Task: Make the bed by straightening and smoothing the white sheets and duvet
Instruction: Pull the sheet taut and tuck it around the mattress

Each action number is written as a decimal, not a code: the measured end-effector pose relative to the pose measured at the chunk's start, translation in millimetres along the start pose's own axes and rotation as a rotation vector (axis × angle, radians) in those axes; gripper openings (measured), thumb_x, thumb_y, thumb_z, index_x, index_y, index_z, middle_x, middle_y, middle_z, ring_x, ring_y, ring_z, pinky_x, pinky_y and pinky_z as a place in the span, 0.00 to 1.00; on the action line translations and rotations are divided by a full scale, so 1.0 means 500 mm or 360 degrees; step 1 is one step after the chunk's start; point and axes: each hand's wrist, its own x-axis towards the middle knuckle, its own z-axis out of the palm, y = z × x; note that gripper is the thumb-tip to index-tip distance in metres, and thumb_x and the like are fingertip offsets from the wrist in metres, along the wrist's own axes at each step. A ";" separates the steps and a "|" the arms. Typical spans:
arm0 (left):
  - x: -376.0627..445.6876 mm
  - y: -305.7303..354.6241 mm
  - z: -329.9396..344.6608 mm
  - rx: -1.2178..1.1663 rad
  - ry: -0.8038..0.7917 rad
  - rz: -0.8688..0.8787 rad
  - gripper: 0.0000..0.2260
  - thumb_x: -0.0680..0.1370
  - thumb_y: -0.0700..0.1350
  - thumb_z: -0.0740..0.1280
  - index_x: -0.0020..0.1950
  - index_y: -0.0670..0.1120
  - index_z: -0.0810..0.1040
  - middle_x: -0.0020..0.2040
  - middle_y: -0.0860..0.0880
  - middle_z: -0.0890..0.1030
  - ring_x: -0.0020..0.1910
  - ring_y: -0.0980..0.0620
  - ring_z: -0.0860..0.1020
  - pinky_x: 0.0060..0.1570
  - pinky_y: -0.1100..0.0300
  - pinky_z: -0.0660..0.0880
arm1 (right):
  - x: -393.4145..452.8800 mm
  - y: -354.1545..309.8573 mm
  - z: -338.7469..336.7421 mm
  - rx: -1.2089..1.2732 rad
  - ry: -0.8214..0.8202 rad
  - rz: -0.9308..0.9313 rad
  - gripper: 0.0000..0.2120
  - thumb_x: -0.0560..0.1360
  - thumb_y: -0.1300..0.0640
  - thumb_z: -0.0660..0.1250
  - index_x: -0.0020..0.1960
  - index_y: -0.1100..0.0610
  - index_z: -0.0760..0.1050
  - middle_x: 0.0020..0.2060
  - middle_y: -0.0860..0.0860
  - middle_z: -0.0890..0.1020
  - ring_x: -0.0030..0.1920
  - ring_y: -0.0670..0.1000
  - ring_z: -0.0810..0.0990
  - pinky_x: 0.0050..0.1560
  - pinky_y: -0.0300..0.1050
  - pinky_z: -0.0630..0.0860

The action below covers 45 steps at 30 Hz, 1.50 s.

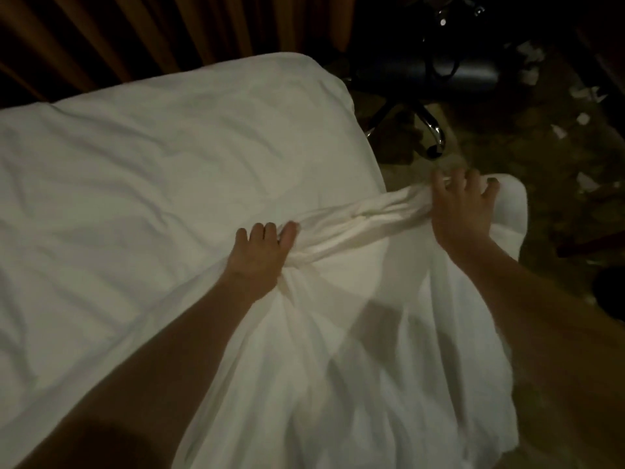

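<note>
A white duvet [162, 184] covers the bed across the left and middle of the head view, creased in soft folds. A white sheet [355, 350] hangs off the bed's right edge toward the floor. Its upper edge is bunched into a twisted band [365, 221] stretched between my hands. My left hand [260, 255] grips the bunched cloth at the bed's edge, fingers curled into it. My right hand [463, 211] holds the other end of the band out beyond the bed, above the floor, fingers wrapped round the cloth.
Brown curtains [135, 32] hang behind the bed. A dark office chair [429, 72] with a chrome wheeled base [436, 137] stands close to the bed's far right corner. Patterned carpet [558, 137] lies to the right, dimly lit.
</note>
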 end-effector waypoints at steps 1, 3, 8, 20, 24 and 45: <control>-0.004 0.002 -0.001 -0.0003 -0.0256 -0.0093 0.31 0.68 0.44 0.67 0.70 0.46 0.67 0.50 0.45 0.78 0.46 0.47 0.77 0.44 0.54 0.73 | -0.002 -0.010 -0.001 0.0098 -0.0033 0.0201 0.34 0.69 0.57 0.72 0.70 0.57 0.60 0.66 0.64 0.67 0.66 0.66 0.65 0.65 0.67 0.59; -0.010 0.020 0.005 -0.0110 -0.0669 -0.0283 0.31 0.73 0.47 0.64 0.73 0.47 0.54 0.59 0.44 0.72 0.55 0.45 0.73 0.53 0.50 0.69 | -0.028 -0.025 0.009 0.0144 -0.0067 0.0230 0.37 0.72 0.55 0.70 0.74 0.56 0.54 0.71 0.64 0.61 0.70 0.66 0.61 0.68 0.68 0.54; 0.005 0.070 -0.007 -0.0154 -0.0620 -0.0337 0.23 0.75 0.40 0.63 0.69 0.45 0.63 0.53 0.46 0.76 0.46 0.48 0.78 0.46 0.53 0.75 | -0.159 -0.039 0.098 0.0372 -0.0122 -0.0567 0.26 0.77 0.52 0.63 0.74 0.53 0.61 0.71 0.61 0.64 0.70 0.63 0.63 0.68 0.69 0.56; -0.027 0.189 -0.058 -0.0059 -0.0223 -0.0030 0.22 0.71 0.37 0.54 0.60 0.42 0.79 0.53 0.40 0.82 0.51 0.41 0.81 0.47 0.45 0.78 | -0.328 0.054 0.146 0.0544 -0.0619 -0.0107 0.23 0.81 0.51 0.50 0.76 0.50 0.52 0.75 0.55 0.57 0.74 0.58 0.55 0.72 0.60 0.50; -0.144 0.334 -0.077 -0.0460 -0.0401 0.0087 0.21 0.68 0.40 0.58 0.58 0.39 0.80 0.54 0.37 0.81 0.53 0.37 0.80 0.47 0.36 0.76 | -0.418 0.033 0.140 0.0692 -0.0510 -0.0023 0.23 0.80 0.51 0.53 0.74 0.52 0.57 0.71 0.54 0.64 0.70 0.54 0.63 0.71 0.54 0.57; -0.499 0.529 0.022 -0.0597 -0.0902 0.0140 0.58 0.47 0.53 0.83 0.73 0.45 0.59 0.71 0.37 0.65 0.67 0.30 0.66 0.57 0.26 0.62 | -0.735 0.097 0.319 0.0175 -0.0680 -0.0265 0.50 0.66 0.39 0.71 0.77 0.52 0.46 0.76 0.54 0.47 0.70 0.69 0.61 0.59 0.72 0.66</control>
